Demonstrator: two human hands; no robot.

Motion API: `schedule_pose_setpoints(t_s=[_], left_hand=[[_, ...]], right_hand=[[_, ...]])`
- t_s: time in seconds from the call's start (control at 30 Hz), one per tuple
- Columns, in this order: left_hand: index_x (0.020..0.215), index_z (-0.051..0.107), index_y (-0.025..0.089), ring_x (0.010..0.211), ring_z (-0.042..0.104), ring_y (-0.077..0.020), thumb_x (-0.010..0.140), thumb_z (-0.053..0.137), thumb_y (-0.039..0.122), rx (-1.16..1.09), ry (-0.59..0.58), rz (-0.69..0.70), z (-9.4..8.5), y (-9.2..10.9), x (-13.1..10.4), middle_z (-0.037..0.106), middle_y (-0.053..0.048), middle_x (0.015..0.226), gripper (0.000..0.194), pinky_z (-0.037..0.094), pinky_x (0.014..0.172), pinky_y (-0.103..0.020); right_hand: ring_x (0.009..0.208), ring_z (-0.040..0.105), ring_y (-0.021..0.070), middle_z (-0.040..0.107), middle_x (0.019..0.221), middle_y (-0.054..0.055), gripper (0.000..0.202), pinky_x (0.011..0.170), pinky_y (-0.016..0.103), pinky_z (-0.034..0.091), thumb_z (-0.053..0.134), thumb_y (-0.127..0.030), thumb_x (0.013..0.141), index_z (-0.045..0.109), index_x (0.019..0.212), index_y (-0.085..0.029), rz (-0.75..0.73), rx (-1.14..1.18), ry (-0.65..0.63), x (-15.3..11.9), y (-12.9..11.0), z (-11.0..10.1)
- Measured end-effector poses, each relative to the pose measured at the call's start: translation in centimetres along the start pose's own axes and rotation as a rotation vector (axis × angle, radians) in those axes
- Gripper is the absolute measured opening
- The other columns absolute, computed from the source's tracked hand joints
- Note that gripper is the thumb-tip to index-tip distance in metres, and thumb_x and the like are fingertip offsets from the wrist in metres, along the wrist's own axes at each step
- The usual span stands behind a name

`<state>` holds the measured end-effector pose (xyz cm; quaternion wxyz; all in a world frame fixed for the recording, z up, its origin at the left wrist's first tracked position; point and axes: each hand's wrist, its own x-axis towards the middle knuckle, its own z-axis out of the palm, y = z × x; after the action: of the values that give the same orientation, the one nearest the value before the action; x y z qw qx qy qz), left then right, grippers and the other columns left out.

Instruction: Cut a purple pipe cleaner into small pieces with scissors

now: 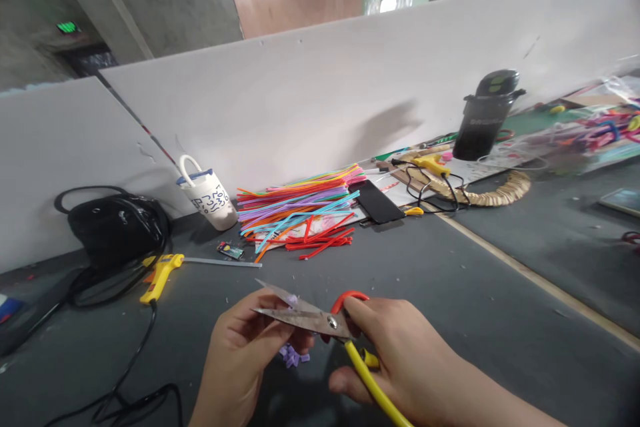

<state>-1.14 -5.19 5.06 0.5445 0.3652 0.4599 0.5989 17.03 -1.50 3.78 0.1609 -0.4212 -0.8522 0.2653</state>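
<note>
My right hand [395, 340] grips a pair of scissors [333, 322], one handle loop red and the other yellow, with the blades spread apart. My left hand [245, 347] is closed in a pinch beside the blades. A short bit of purple pipe cleaner [293, 300] shows between the blades at its fingers; most of it is hidden. Several small purple cut pieces [295, 355] lie on the dark table [420, 280] just below both hands.
Bundled coloured pipe cleaners [295, 203] lie ahead, with red ones [323, 242] in front. Beside them is a black phone [377, 202]. A yellow glue gun [163, 275] with its cord, a black bag [113, 227] and a white cup [213, 200] stand left. A dark bottle [485, 120] is back right.
</note>
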Motion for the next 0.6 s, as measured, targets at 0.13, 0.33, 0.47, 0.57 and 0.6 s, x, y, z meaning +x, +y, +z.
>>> schedule_pose_setpoints(t_s=[0.13, 0.33, 0.47, 0.57, 0.6], left_hand=[[0.065, 0.068, 0.016, 0.049, 0.061, -0.0139, 0.062, 0.075, 0.020, -0.003, -0.039, -0.016, -0.05, 0.13, 0.09, 0.068, -0.001, 0.059, 0.009, 0.049, 0.049, -0.024], [0.068, 0.069, 0.016, 0.048, 0.061, -0.0145, 0.063, 0.076, 0.022, -0.008, -0.065, -0.036, 0.15, 0.33, 0.21, 0.069, -0.002, 0.058, 0.010, 0.049, 0.048, -0.025], [0.069, 0.069, 0.017, 0.049, 0.061, -0.0141, 0.064, 0.075, 0.021, -0.016, -0.082, -0.044, -0.08, 0.34, 0.17, 0.069, -0.002, 0.059, 0.009, 0.049, 0.049, -0.024], [0.070, 0.069, 0.017, 0.049, 0.061, -0.0138, 0.064, 0.075, 0.021, -0.013, -0.087, -0.047, -0.20, 0.39, 0.11, 0.070, -0.002, 0.059, 0.009, 0.048, 0.049, -0.023], [0.070, 0.069, 0.017, 0.049, 0.061, -0.0137, 0.065, 0.074, 0.020, -0.010, -0.085, -0.051, -0.19, 0.42, 0.09, 0.070, -0.002, 0.058, 0.008, 0.048, 0.049, -0.023]], right_hand=[[0.052, 0.049, 0.0142, 0.056, 0.063, 0.000, 0.050, 0.047, 0.022, 0.020, 0.054, -0.069, 0.067, 0.054, 0.076, -0.020, -0.002, 0.020, -0.028, -0.19, 0.13, 0.20], [0.050, 0.047, 0.0140, 0.055, 0.062, -0.001, 0.051, 0.046, 0.023, 0.019, 0.053, -0.071, 0.066, 0.055, 0.075, -0.021, 0.000, -0.017, -0.014, -0.18, 0.15, 0.17], [0.049, 0.045, 0.0132, 0.055, 0.061, -0.001, 0.050, 0.046, 0.022, 0.018, 0.055, -0.070, 0.065, 0.055, 0.076, -0.021, 0.011, -0.026, -0.008, -0.16, 0.12, 0.18], [0.048, 0.044, 0.0129, 0.054, 0.060, -0.001, 0.049, 0.045, 0.022, 0.018, 0.056, -0.069, 0.064, 0.055, 0.075, -0.021, 0.032, -0.026, -0.020, -0.27, 0.09, 0.19], [0.048, 0.043, 0.0127, 0.054, 0.059, -0.001, 0.049, 0.045, 0.022, 0.017, 0.056, -0.069, 0.064, 0.055, 0.075, -0.021, 0.036, -0.027, -0.025, -0.31, 0.06, 0.18]])
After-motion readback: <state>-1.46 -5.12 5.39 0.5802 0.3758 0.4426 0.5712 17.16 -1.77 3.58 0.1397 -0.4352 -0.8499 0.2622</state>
